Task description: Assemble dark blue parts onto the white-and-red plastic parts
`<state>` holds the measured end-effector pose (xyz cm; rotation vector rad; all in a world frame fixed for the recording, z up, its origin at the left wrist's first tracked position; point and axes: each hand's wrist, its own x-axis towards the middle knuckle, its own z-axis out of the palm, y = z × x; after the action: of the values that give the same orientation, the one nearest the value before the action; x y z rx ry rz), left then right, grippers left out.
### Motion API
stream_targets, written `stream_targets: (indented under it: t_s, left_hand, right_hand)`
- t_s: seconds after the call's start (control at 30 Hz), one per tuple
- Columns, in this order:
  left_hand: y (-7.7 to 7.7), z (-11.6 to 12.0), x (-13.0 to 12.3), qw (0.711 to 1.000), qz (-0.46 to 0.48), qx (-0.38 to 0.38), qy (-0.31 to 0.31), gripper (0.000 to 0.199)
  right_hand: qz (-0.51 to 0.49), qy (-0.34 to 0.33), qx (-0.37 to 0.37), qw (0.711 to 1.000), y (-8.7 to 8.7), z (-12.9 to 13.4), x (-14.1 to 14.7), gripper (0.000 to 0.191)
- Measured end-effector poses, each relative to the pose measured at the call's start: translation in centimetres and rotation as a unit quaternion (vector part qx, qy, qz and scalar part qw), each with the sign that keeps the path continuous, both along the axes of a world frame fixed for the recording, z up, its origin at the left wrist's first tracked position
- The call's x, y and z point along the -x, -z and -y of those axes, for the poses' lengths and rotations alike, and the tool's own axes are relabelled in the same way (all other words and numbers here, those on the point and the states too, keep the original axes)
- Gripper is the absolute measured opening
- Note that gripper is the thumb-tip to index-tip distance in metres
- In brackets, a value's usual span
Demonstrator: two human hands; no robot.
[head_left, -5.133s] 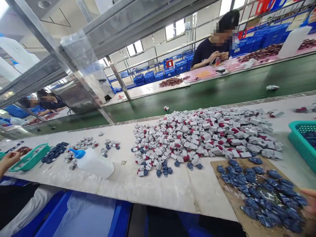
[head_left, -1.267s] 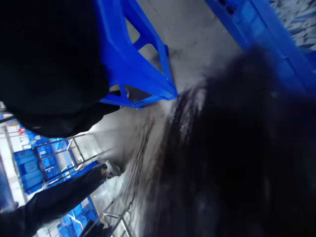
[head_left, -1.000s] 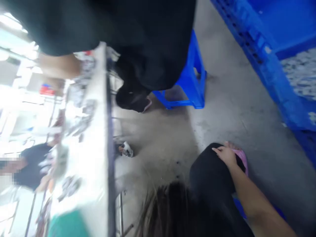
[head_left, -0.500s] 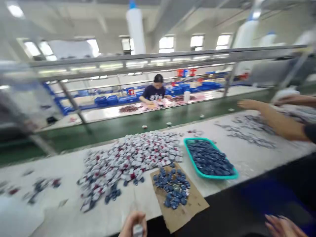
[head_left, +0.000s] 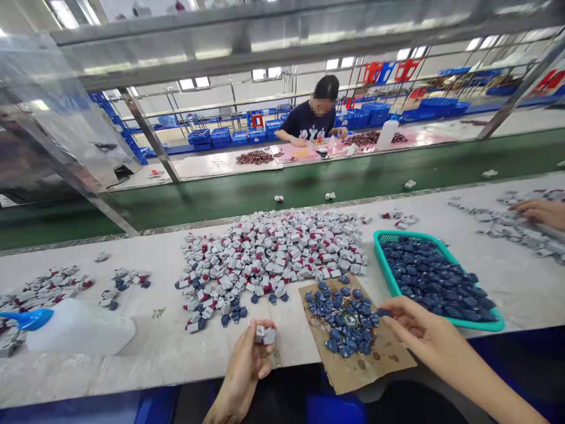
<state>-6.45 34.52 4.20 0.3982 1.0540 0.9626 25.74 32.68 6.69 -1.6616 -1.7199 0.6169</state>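
Note:
My left hand (head_left: 242, 368) rises from the bench's front edge with small white-grey block pieces (head_left: 263, 335) held in its fingers. It is next to the foot of a heap of white, red and grey pieces (head_left: 269, 262). My right hand (head_left: 424, 335) reaches over a brown cardboard sheet (head_left: 388, 353) heaped with dark blue pieces (head_left: 346, 321). One small blue piece (head_left: 384, 312) appears pinched at its fingertips. Just beyond, a teal plastic tray (head_left: 385, 265) holds more dark blue pieces (head_left: 435, 280).
A white plastic bottle (head_left: 79, 327) with a blue nozzle lies on the white bench (head_left: 141, 377). A neighbour's hand (head_left: 541, 212) works among grey pieces at right. Beyond a green conveyor belt (head_left: 286, 185), a person (head_left: 309, 121) sits working at another bench.
The view has swung from the floor back to the bench and steadied. My left hand has risen with the pieces, and my right hand has moved up over the cardboard.

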Motion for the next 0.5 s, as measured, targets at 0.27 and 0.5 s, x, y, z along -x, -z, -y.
stream_targets:
  t_s: [0.27, 0.5]
  left_hand:
    - [0.1, -1.5, -1.9, 0.985, -0.055, -0.072, 0.149, 0.054]
    - [0.5, -1.8, -3.2, 0.979, 0.018, -0.091, 0.181, 0.040]
  right_hand:
    - [0.160, -0.136, 0.070, 0.975, 2.8, -1.4, 3.8, 0.026]
    - [0.207, -0.164, 0.108, 0.958, 4.0, -2.2, 3.3, 0.022]
